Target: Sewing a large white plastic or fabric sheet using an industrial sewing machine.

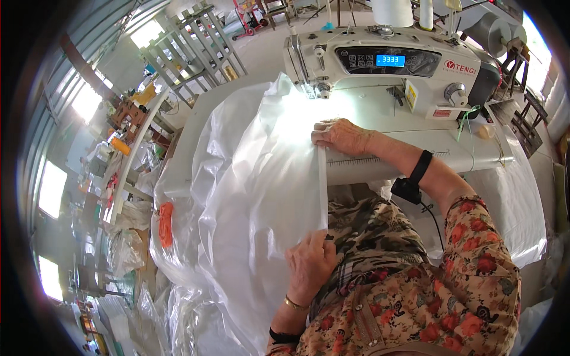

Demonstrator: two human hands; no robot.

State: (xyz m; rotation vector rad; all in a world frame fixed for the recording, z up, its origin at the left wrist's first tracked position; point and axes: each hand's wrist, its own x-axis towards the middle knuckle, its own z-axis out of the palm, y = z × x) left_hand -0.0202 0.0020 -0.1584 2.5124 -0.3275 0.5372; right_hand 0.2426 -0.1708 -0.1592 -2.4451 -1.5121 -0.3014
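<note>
A large sheet of shiny white plastic-like fabric [261, 184] spreads over the sewing table and hangs down toward my lap. Its far end lies under the lit needle area of a white sewing machine [362, 62]. My right hand [343, 136] is closed on the sheet's right edge, just in front of the needle area. Lower down, near my lap, my left hand [310, 264] grips the same edge with curled fingers. Between both hands that edge runs fairly straight. The needle itself is lost in the bright light.
An orange bundle [165, 224] rests against the sheet at the left. White thread cones [392, 13] stand behind the machine. Green thread [469, 115] hangs by its handwheel. A grey metal rack [196, 53] and a cluttered side table [133, 160] are at the left.
</note>
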